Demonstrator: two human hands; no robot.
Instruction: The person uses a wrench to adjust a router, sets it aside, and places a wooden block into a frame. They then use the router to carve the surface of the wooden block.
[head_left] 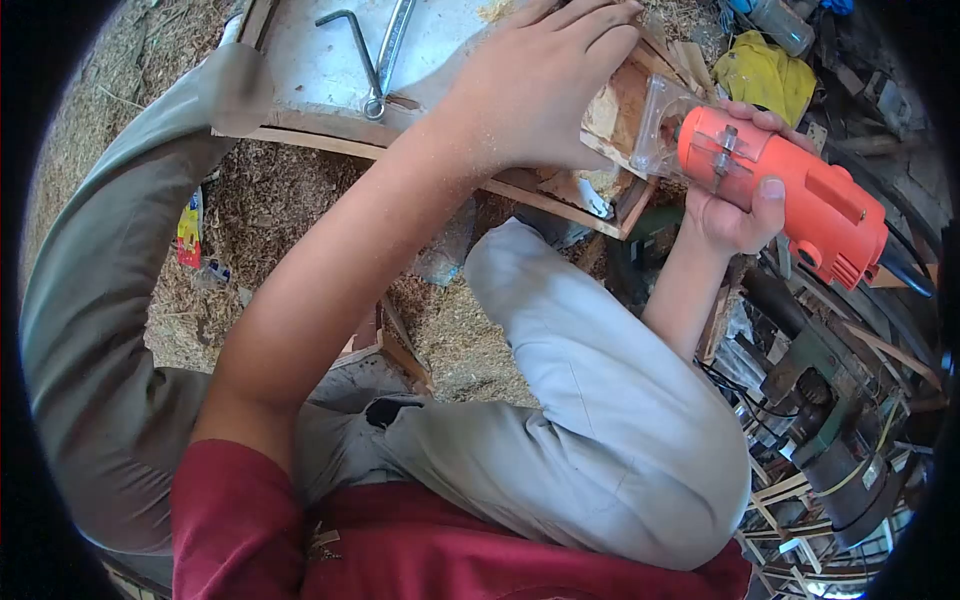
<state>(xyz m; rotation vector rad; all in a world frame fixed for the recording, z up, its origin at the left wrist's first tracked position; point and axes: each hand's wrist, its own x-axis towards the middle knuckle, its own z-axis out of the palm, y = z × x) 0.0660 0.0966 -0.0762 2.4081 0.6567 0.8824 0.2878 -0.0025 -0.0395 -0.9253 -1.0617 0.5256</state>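
My right hand (745,205) is wrapped round the orange body of a trim router (775,180), which lies tilted with its clear plastic base (660,130) facing left and its cable at the lower right. The base is up against a piece of wood (625,105) at the corner of a framed board. My left hand (550,85) reaches across the board with its fingers stretched out, beside the wood. What lies under its palm is hidden. A hex key (358,50) and a wrench (391,55) lie on the board's white surface (300,75), left of that hand.
Wood shavings (270,200) cover the ground. A yellow cloth (765,85) lies at the upper right. Below the router, a green and black machine (825,425) stands among wood scraps and cables. My bent knees flank the board's near edge (330,142).
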